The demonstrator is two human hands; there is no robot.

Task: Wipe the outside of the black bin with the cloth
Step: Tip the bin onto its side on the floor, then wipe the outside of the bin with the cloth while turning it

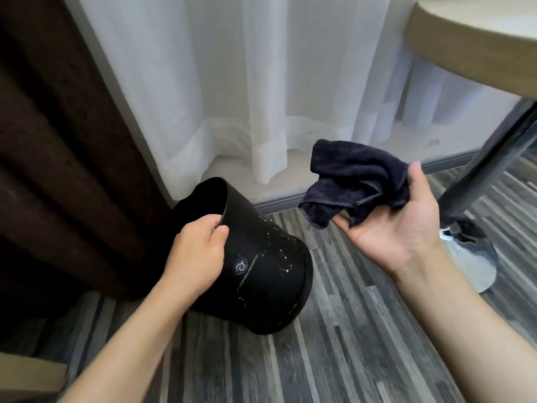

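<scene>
On the striped grey floor (334, 344), the left hand (197, 254) grips the tilted round black plastic bin (261, 271) by its rim; the right hand (398, 228), palm up, holds the crumpled dark navy cloth (357, 181) under its thumb.

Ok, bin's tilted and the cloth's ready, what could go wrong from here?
1. The left hand grips the tilted black bin only at its rim; wiping pressure could twist it loose or make it skid on the floor.
2. The cloth sits bunched and loosely held in the right hand, so it may slip or wipe poorly.
3. Droplets on the bin's side could smear or run down.
</scene>
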